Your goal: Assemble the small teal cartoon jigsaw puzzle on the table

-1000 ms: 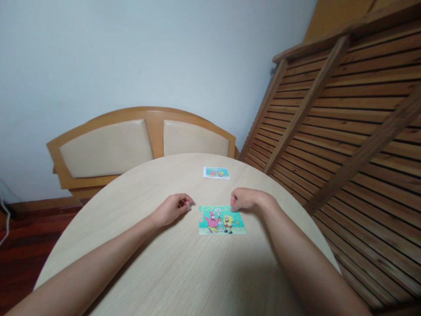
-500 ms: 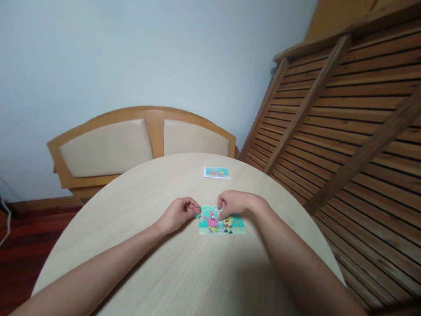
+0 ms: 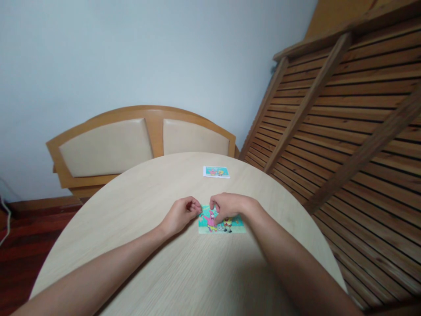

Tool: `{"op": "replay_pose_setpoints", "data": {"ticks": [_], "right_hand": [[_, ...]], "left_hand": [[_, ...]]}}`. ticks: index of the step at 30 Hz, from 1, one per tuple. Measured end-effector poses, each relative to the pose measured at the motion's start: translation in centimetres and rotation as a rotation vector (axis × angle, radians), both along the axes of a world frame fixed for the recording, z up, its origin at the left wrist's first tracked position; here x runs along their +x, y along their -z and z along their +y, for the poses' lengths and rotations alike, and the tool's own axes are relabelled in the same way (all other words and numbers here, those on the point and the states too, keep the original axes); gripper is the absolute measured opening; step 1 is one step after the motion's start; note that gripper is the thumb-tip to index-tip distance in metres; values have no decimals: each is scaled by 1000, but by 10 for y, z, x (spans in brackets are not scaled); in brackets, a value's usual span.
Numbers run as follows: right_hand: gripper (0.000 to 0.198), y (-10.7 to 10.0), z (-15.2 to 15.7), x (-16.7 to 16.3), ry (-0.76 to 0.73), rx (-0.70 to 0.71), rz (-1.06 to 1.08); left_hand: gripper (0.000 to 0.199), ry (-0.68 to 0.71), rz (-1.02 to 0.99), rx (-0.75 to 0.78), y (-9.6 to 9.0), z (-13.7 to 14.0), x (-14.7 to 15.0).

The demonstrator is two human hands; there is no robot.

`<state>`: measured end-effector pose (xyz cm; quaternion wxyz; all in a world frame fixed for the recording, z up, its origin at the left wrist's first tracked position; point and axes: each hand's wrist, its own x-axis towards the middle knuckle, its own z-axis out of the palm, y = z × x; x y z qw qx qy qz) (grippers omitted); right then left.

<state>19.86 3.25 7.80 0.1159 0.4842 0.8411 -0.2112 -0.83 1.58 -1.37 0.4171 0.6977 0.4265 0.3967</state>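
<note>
A small jigsaw puzzle [image 3: 205, 229] lies flat on the table, showing a pink starfish and a yellow sponge character on a turquoise ground. At its upper left edge, my left hand [image 3: 183, 214] has its fingers pinched together on a small puzzle piece, mostly hidden by the fingertips. My right hand [image 3: 228, 206] arches over the upper middle of the puzzle, thumb and forefinger apart and nothing visible between them. Its fingers cover part of the picture, and whether they press on it I cannot tell.
Beyond the puzzle, a folded white sheet or card [image 3: 216, 172] bears the same picture. The round pale wood table [image 3: 158, 281] stands before a padded headboard [image 3: 108, 147]. A slatted wooden panel [image 3: 329, 123] leans at the right.
My right hand has shifted left across the puzzle, over the starfish. My left hand has moved slightly right, bringing its piece against the puzzle's left edge.
</note>
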Motion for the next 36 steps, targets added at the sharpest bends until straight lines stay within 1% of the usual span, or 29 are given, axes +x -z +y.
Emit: {"op": "replay_pose_setpoints", "data": {"ticks": [4, 14, 20, 28, 30, 34, 36], "right_hand": [[68, 1, 0, -1, -9, 12, -12], [73, 1, 0, -2, -4, 15, -3], [72, 1, -1, -3, 4, 21, 3], [70, 2, -1, -4, 13, 21, 9], [69, 2, 0, -4, 8, 18, 10], [67, 6, -1, -1, 6, 26, 24], [65, 9, -3, 2, -1, 45, 47]], "left_hand": [[19, -43, 20, 69, 2, 4, -1], [16, -29, 4, 84, 11, 12, 4], [12, -43, 90, 123, 9, 10, 4], [13, -70, 176, 159, 5, 8, 1], [14, -102, 244, 190, 1, 9, -5], [21, -204, 482, 291, -7, 11, -24], [24, -203, 564, 340, -8, 13, -32]]}}
